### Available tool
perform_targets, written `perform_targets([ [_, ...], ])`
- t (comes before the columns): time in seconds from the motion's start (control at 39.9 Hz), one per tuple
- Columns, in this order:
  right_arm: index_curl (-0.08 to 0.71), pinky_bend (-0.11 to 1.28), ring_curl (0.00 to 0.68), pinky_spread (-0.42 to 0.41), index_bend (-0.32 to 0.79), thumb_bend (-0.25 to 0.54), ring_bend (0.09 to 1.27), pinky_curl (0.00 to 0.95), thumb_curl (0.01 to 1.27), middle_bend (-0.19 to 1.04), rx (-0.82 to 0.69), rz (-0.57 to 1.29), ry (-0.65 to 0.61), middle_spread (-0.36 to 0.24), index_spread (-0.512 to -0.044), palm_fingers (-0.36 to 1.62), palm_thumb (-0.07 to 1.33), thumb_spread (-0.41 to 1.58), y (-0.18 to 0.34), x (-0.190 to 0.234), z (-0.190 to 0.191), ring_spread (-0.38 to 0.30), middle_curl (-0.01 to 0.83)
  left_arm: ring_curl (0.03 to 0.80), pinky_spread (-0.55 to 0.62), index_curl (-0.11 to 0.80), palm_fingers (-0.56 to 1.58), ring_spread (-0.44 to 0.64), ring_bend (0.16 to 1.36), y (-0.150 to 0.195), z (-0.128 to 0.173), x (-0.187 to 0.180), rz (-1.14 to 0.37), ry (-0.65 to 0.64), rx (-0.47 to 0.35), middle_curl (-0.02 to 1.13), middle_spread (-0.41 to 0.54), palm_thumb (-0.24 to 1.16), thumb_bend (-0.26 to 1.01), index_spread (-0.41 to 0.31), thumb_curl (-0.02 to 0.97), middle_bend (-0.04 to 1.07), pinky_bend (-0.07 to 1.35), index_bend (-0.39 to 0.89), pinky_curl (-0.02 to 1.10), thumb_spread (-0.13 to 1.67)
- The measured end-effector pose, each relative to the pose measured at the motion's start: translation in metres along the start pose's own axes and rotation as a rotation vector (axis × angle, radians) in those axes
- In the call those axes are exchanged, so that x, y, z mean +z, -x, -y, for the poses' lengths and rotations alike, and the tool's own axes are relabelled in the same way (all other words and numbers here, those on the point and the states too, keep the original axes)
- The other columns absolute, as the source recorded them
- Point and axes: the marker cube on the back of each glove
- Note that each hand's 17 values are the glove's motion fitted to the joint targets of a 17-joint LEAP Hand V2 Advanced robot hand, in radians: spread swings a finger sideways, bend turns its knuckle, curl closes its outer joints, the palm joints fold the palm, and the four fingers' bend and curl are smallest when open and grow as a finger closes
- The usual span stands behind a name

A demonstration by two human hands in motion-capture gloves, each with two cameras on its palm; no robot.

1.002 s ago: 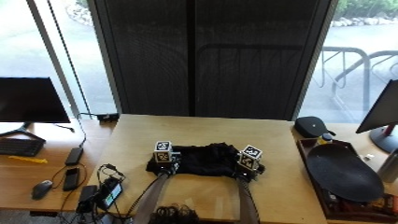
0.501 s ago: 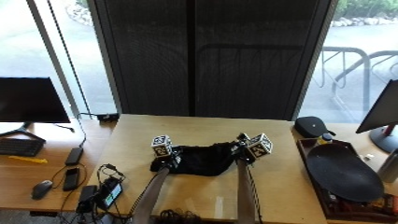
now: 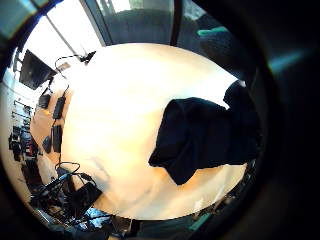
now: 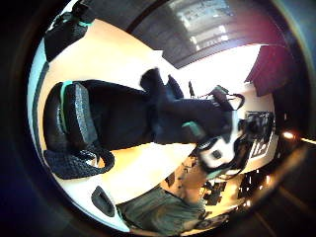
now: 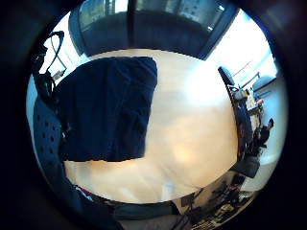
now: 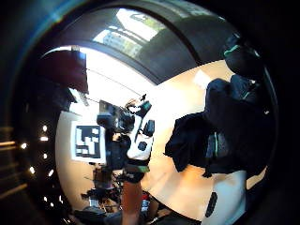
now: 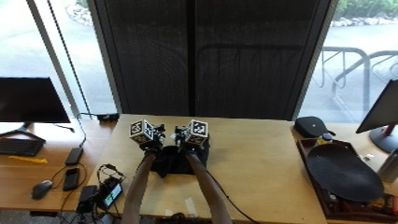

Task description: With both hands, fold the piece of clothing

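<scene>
A black piece of clothing (image 7: 176, 164) lies bunched on the wooden table (image 7: 261, 154), left of its middle. My left hand (image 7: 151, 143) and right hand (image 7: 190, 144) are close together over its far edge, and each grips the cloth. In the left thumb side palm view the cloth (image 4: 128, 118) runs from my left fingers (image 4: 74, 118) towards the other hand (image 4: 217, 143). The little finger side palm views look down on the clothing (image 3: 200, 140) (image 5: 105, 110) lying doubled on the tabletop. In the right thumb side palm view the cloth (image 6: 197, 136) hangs by my fingers.
A dark oval tray (image 7: 342, 172) and a black pouch (image 7: 313, 126) sit at the table's right side. Cables and a small device (image 7: 103, 189) lie at the left front corner. A monitor (image 7: 28, 100) and a mouse (image 7: 41, 189) are on the desk to the left.
Both hands have moved away from me across the table and drawn together, carrying the cloth's edges with them. The clothing now looks narrower and more bunched.
</scene>
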Motion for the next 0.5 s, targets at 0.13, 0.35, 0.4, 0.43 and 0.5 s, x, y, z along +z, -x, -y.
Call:
perform_targets([
  [0.13,0.018,0.81,0.449,-0.344,0.02,-0.034,0.77,0.403,0.60,0.41,-0.078,0.082,0.083,-0.219,-0.280,1.07,1.02,0.57,0.064,0.048,-0.020,-0.262,0.492,0.336,0.27,0.421,0.59,0.09,0.45,0.003,0.008,-0.015,-0.101,-0.089,0.069,0.41,-0.062,0.46,0.19,-0.155,0.303,0.19,0.29,0.16,0.31,1.51],
  [0.35,0.029,0.81,0.442,-0.335,0.03,-0.033,0.74,0.400,0.62,0.29,-0.169,0.287,0.280,-0.205,-0.286,1.01,0.99,0.60,0.105,0.087,-0.074,-0.254,0.463,0.336,0.26,0.413,0.61,0.07,0.43,0.014,0.003,-0.026,-0.084,-0.160,0.090,0.42,-0.077,0.51,0.21,-0.159,0.321,0.19,0.25,0.16,0.32,1.52],
  [0.4,0.032,0.82,0.443,-0.327,0.03,-0.032,0.73,0.403,0.61,0.28,-0.189,0.345,0.373,-0.202,-0.283,0.99,0.99,0.63,0.104,0.102,-0.081,-0.251,0.462,0.336,0.26,0.412,0.62,0.07,0.43,0.020,0.001,-0.023,-0.067,-0.147,0.073,0.42,-0.079,0.52,0.21,-0.160,0.323,0.19,0.25,0.16,0.32,1.52],
  [0.43,0.033,0.82,0.438,-0.315,0.03,-0.025,0.71,0.403,0.60,0.25,-0.211,0.391,0.410,-0.183,-0.282,0.96,0.98,0.70,0.104,0.107,-0.084,-0.244,0.454,0.336,0.26,0.411,0.62,0.07,0.43,0.025,-0.001,-0.021,-0.042,-0.123,0.035,0.42,-0.080,0.52,0.21,-0.161,0.325,0.19,0.24,0.16,0.32,1.52],
  [0.5,0.047,0.78,0.428,-0.271,0.06,-0.025,0.67,0.393,0.59,0.24,-0.251,0.539,0.520,-0.163,-0.277,0.90,0.96,0.78,0.104,0.112,-0.090,-0.222,0.452,0.337,0.26,0.409,0.62,0.07,0.43,0.036,-0.007,-0.016,0.016,-0.067,-0.057,0.42,-0.082,0.53,0.21,-0.161,0.328,0.19,0.24,0.16,0.32,1.52],
])
